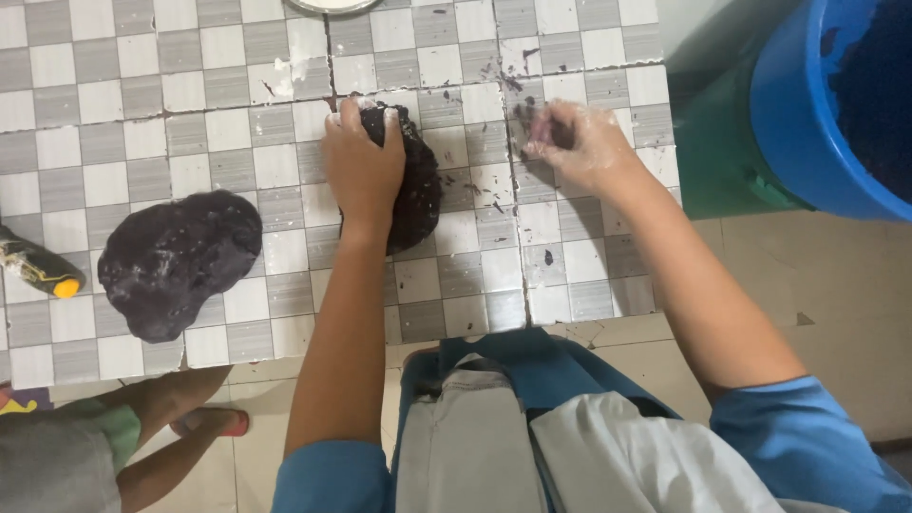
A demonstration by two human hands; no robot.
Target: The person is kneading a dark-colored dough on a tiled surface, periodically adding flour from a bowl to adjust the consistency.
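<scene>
My left hand (pixel 362 163) presses down on a dark purple-black lump of dough (pixel 419 180) on the checkered tiled counter (pixel 218 123), its fingers curled over the lump's far edge. Flour-dusted, my right hand (pixel 576 141) rests on the counter to the right of the lump, fingers bent over small dark crumbs. It is blurred, and I cannot tell whether it holds any. A second, flatter dark lump (pixel 178 259) lies apart at the left of the counter.
A blue bucket (pixel 798 104) with dark contents stands at the right beyond the counter's edge. A dark bottle-like object with a yellow cap (pixel 40 269) lies at the far left. Another person's leg and foot (pixel 185 418) are on the floor below left.
</scene>
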